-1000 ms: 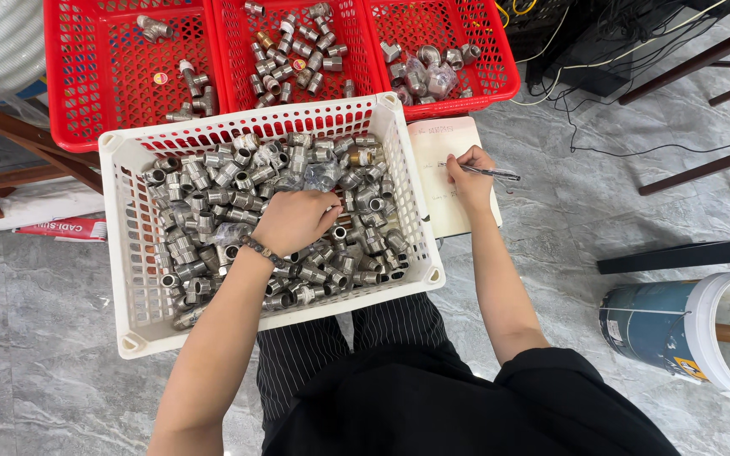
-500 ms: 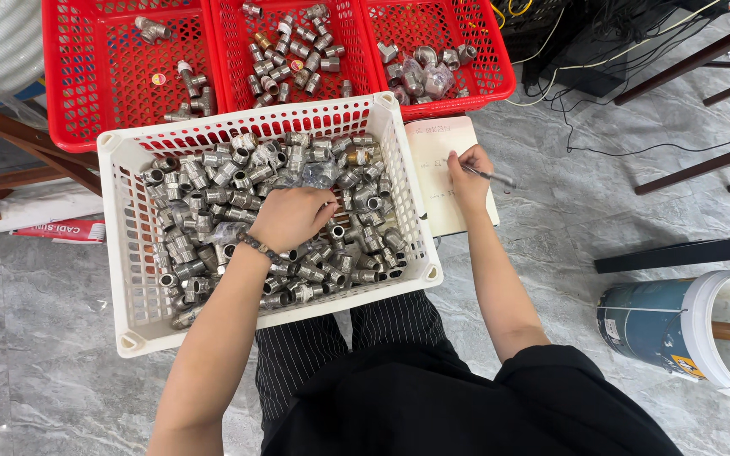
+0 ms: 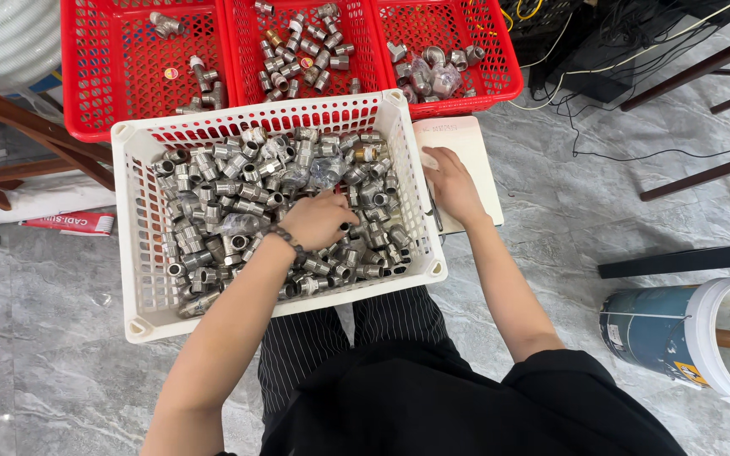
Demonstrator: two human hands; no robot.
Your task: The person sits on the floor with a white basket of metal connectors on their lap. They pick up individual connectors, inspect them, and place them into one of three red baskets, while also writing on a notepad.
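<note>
The left hand (image 3: 321,218) hides its grip among the metal fittings (image 3: 213,177).

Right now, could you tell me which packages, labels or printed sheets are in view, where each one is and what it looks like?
Red packet: flat, red with white print, on the floor left of the white basket.
Bucket label: small yellow patch on the blue-and-white bucket, lower right.
Notepad: pale sheet right of the basket, under the right hand.
Round stickers: small, red-yellow, in the red trays.
</note>
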